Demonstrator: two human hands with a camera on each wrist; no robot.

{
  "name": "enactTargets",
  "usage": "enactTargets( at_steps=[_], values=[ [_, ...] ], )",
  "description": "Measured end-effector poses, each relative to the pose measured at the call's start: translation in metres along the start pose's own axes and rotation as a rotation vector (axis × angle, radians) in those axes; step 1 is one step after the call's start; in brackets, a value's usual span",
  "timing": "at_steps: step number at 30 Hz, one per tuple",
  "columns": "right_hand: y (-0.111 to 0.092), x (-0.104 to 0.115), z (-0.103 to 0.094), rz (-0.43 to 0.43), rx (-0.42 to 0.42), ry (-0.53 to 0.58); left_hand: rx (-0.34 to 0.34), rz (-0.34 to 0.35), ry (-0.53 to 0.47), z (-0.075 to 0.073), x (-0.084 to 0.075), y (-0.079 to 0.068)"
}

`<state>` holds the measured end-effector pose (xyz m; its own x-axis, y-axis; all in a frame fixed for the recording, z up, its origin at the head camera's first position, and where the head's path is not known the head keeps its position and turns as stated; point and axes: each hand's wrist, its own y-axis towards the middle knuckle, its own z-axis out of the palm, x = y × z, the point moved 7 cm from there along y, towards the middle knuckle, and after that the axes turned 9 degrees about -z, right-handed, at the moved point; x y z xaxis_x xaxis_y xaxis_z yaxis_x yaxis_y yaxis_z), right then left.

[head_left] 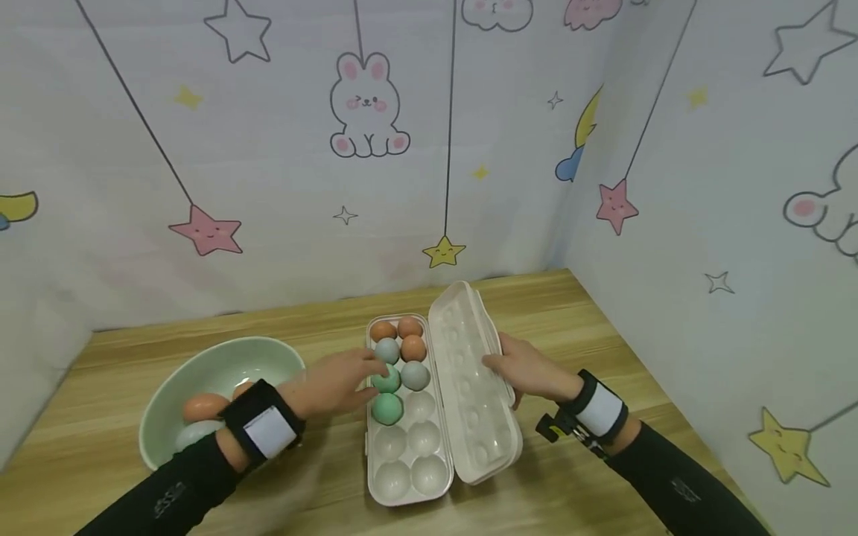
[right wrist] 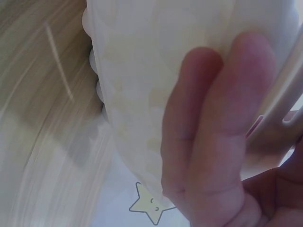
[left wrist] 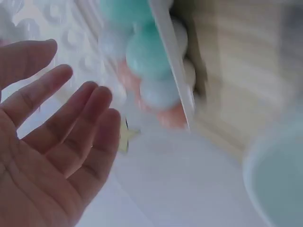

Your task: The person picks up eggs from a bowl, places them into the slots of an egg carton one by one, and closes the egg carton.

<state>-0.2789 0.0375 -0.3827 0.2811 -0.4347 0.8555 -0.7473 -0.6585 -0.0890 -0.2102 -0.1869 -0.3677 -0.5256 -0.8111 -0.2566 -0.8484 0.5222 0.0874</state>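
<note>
An egg carton [head_left: 442,487] of pale plastic lies unfolded on the table, its hinged lid [head_left: 469,394] tilted up on the right. The far cups hold several brown eggs [head_left: 412,348], two pale blue eggs [head_left: 415,376] and two green eggs [head_left: 387,409]; the near cups are bare. My left hand [head_left: 335,383] reaches over the carton's left side, fingertips at the farther green egg. In the left wrist view its fingers are loosely extended and hold nothing. My right hand [head_left: 532,370] grips the lid's outer edge, thumb on the inside and fingers against the outside [right wrist: 208,123].
A light green bowl [head_left: 156,394] stands left of the carton, with brown eggs [head_left: 205,406] and a pale egg [head_left: 198,432] inside, partly hidden by my left wrist. Patterned white curtains [head_left: 288,186] rise behind and to the right of the wooden table [head_left: 556,298].
</note>
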Motion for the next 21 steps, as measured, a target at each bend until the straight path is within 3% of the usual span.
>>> enactTargets(
  at_steps=[3, 6, 10, 14, 18, 21],
  values=[
    [0.000, -0.001, 0.000, 0.005, -0.002, 0.002, 0.052, -0.136, 0.001, -0.017, 0.022, -0.009],
    [0.000, -0.001, 0.001, -0.004, 0.002, 0.002, 0.142, -0.255, 0.005, -0.021, 0.047, -0.022],
    [0.001, -0.001, 0.000, -0.013, 0.007, -0.003, 0.217, -0.326, -0.015, -0.024, 0.075, -0.039],
    [0.001, -0.002, 0.000, -0.013, 0.013, -0.004, 0.228, -0.394, -0.023, -0.027, 0.096, -0.054],
    [0.000, 0.000, 0.000, -0.021, 0.014, -0.004, 0.249, -0.473, -0.039, -0.027, 0.111, -0.066],
    [-0.001, -0.001, 0.000, -0.010, 0.011, 0.000, 0.309, -0.524, -0.038, -0.019, 0.118, -0.072]
  ],
)
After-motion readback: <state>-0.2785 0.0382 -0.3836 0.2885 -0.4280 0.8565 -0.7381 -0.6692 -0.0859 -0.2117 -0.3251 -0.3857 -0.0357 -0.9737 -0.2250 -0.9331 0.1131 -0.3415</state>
